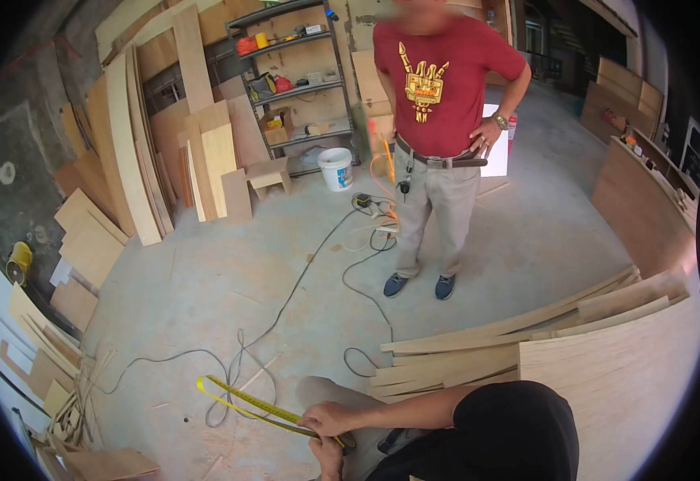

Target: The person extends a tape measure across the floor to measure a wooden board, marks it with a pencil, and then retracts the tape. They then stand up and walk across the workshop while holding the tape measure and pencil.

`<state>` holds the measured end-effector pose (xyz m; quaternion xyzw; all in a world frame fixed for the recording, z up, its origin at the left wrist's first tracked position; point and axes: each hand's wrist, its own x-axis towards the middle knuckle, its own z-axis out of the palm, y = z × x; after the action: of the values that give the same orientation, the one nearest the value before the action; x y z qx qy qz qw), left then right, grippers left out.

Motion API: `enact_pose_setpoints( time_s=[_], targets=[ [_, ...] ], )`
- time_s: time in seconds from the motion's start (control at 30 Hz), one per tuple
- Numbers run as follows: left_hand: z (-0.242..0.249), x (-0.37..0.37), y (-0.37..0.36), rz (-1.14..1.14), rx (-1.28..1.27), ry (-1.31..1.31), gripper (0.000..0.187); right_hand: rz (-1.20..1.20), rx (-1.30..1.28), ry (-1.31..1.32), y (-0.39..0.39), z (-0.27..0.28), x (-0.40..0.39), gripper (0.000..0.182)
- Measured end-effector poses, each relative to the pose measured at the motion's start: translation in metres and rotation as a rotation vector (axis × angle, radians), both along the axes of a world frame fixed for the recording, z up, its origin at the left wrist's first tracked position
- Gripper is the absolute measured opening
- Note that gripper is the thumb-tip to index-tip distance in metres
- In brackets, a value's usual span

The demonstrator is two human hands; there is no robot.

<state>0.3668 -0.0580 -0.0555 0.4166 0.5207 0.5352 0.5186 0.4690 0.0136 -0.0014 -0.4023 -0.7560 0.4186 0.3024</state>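
1. Head view, hands: the right hand (327, 418) has its fingers closed on a yellow tape measure (266, 406). The left hand (328, 455), just below it, is curled at the lower strand of the tape; its fingertips are partly hidden.
2. Head view, tape: the strip runs leftward from the hands above the floor (205, 297), bends in a narrow loop and returns to them.
3. Head view, nearby: a dark cable (286, 303) winds across the floor; flat boards (454, 365) lie stacked beyond the black-sleeved arm.
4. Head view, background: a person in a red shirt (454, 88) stands with a hand at the hip. A white bucket (335, 170) sits before a metal shelf, and tall planks (133, 152) lean to its left.
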Motion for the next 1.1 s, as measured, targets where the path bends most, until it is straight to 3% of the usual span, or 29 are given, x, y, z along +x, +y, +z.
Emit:
enact_pose_setpoints(
  time_s=[0.33,0.53,0.7,0.77,0.8,1.0,1.1],
  targets=[
    [-0.007,-0.083,0.018,0.038,0.012,0.024,0.045,0.010,0.042,-0.017,0.020,-0.012,-0.091,0.022],
    [-0.012,-0.084,0.020,0.073,0.102,0.102,0.044,0.001,0.041,0.026,0.023,-0.017,-0.094,0.025],
    [-0.022,-0.088,0.018,0.110,0.027,0.010,0.041,0.085,0.093,-0.021,0.027,-0.028,-0.092,0.032],
    [-0.033,-0.092,0.017,0.168,-0.023,-0.082,0.039,0.005,0.123,0.127,0.017,-0.031,-0.089,0.030],
    [-0.029,-0.099,0.019,0.214,-0.063,-0.153,0.038,-0.035,0.139,0.201,0.014,-0.033,-0.093,0.031],
    [0.009,-0.095,0.028,0.389,-0.002,-0.424,0.034,0.062,0.038,-0.068,-0.011,-0.053,-0.074,0.057],
    [0.026,-0.086,0.036,0.400,0.073,-0.520,0.033,0.046,0.113,0.056,-0.008,-0.051,-0.072,0.065]
  ],
)
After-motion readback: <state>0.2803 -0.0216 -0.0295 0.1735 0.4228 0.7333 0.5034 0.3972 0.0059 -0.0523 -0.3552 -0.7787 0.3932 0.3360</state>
